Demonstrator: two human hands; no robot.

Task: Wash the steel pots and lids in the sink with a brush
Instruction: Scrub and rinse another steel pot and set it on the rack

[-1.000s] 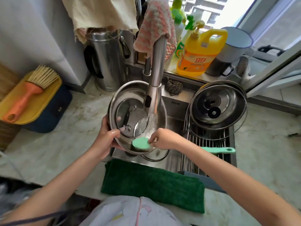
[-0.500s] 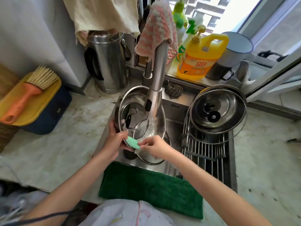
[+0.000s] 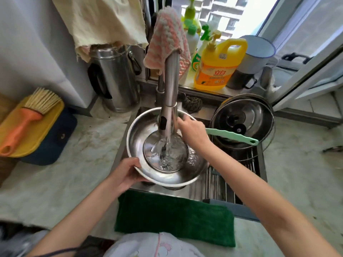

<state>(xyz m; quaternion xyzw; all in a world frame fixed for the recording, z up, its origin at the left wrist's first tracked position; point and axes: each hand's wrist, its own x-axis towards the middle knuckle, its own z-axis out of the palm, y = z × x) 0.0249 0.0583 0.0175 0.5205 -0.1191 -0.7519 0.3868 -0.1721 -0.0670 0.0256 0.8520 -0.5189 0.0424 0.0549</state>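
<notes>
Left hand (image 3: 128, 173) grips the steel pot (image 3: 141, 130) by its near rim over the sink (image 3: 196, 192). Right-hand fingers (image 3: 193, 130) clench the green brush (image 3: 232, 134) at the far rim. Water (image 3: 168, 145) pours in, and the added weight could slip that wet grip.

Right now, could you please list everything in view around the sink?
faucet: one, steel, running, centre
steel pot: one, silver, under the faucet
glass lid: one, clear, inside the pot
green brush: one, mint, handle pointing right
steel lid: one, silver, black knob, right
detergent bottle: one, yellow, windowsill
cloth: one, pink-white, draped over faucet
towel: one, dark green, near counter edge
scrub brush: one, orange, far left
canister: one, steel, back left
left hand: one, holding pot's near rim
right hand: one, gripping green brush
</notes>
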